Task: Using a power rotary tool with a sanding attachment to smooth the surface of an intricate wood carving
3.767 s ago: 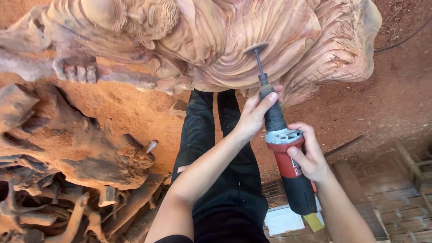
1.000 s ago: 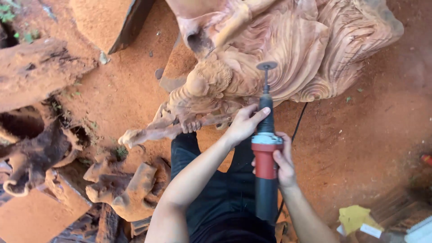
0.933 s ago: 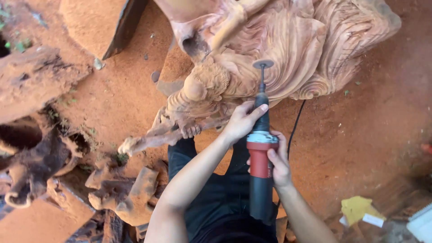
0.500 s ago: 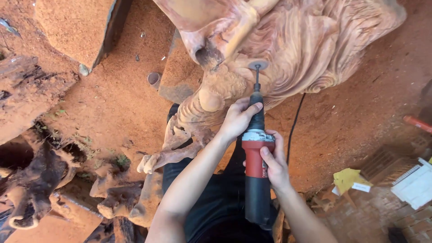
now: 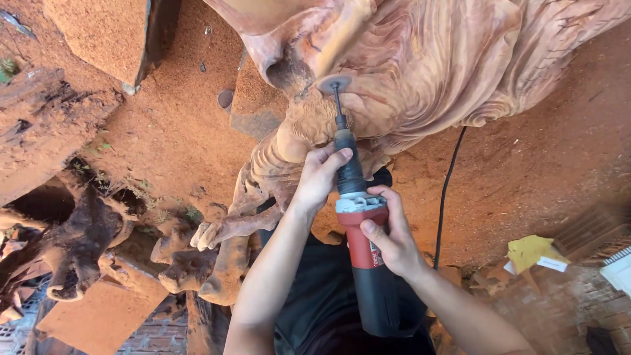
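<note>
I hold a red and black die grinder (image 5: 360, 230) with both hands. My left hand (image 5: 319, 176) wraps the black neck near the front. My right hand (image 5: 389, 236) grips the red body behind it. The grinder's thin shaft ends in a small round sanding disc (image 5: 334, 85), which touches a large reddish-brown carved wooden sculpture (image 5: 427, 66) with flowing grooves. A carved hand-like part (image 5: 227, 227) of the sculpture reaches down to the left of my arms.
A black power cord (image 5: 445, 190) runs over the red dusty ground. Rough root and wood pieces (image 5: 79, 243) lie at the left, a dusty block (image 5: 105, 39) at top left. Yellow sandpaper sheets (image 5: 532, 253) lie at the right near bricks.
The view has shifted and closed in on the sculpture. The grinder's disc has moved up and left onto the carving near a hollow. Both hands keep their grip.
</note>
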